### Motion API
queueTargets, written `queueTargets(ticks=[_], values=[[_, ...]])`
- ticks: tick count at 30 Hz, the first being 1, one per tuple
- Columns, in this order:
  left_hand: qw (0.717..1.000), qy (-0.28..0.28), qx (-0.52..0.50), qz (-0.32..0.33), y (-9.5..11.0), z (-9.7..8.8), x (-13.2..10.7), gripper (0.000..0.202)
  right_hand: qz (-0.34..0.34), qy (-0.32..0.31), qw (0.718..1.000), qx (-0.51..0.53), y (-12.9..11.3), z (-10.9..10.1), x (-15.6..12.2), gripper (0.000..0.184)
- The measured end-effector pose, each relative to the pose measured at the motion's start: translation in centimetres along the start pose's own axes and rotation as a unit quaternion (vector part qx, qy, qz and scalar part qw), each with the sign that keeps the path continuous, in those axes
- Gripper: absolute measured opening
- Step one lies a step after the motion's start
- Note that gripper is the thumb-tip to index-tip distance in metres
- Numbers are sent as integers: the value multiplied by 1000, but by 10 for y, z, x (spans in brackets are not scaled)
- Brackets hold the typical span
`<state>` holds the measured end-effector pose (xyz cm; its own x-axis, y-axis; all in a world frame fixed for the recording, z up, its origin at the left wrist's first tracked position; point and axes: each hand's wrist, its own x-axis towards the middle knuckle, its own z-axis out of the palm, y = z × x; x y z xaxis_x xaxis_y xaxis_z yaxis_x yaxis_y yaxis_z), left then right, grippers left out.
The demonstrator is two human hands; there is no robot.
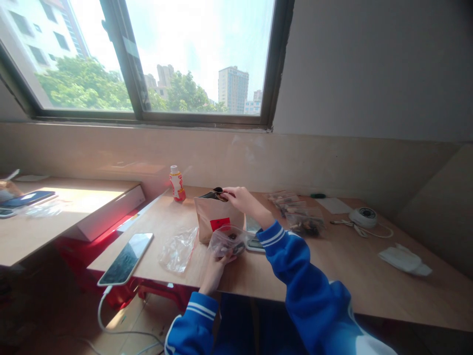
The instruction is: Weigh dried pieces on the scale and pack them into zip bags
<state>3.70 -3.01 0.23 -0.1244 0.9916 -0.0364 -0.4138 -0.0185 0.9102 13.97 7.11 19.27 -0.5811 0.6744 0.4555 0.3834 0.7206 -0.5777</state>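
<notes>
A brown paper bag (216, 219) with a red label stands upright on the wooden table (332, 266). My right hand (242, 199) reaches over its open top, fingers pinched on a small dark piece (218, 190) at the bag's mouth. My left hand (216, 268) grips a small clear plastic bag (227, 240) holding dark bits, held in front of the paper bag. A small scale (254, 242) lies partly hidden behind that clear bag. Both arms wear blue sleeves with white stripes.
An empty clear bag (178, 250) and a phone (125, 259) on a white cable lie to the left. A small red-and-white bottle (177, 184) stands behind. Filled clear bags (303, 219), a white round device (363, 216) and a white cloth (404, 260) lie right. Another desk (55, 212) stands left.
</notes>
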Motion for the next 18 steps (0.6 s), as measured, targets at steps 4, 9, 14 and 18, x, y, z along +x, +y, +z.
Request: queueTargets(ticks=[4, 9, 14, 18], values=[[1000, 1, 0, -4, -2, -2, 1, 44, 21, 21, 999, -23, 3, 1, -1, 31], [1000, 2, -12, -16, -7, -4, 3, 44, -3, 1, 1000, -3, 8, -1, -5, 36], [1000, -4, -6, -9, -3, -1, 1, 42, -15, -48, 998, -22, 11, 1, -6, 62], [1000, -4, -13, -7, 2, 2, -1, 42, -40, 21, 999, 22, 2, 1, -15, 54]])
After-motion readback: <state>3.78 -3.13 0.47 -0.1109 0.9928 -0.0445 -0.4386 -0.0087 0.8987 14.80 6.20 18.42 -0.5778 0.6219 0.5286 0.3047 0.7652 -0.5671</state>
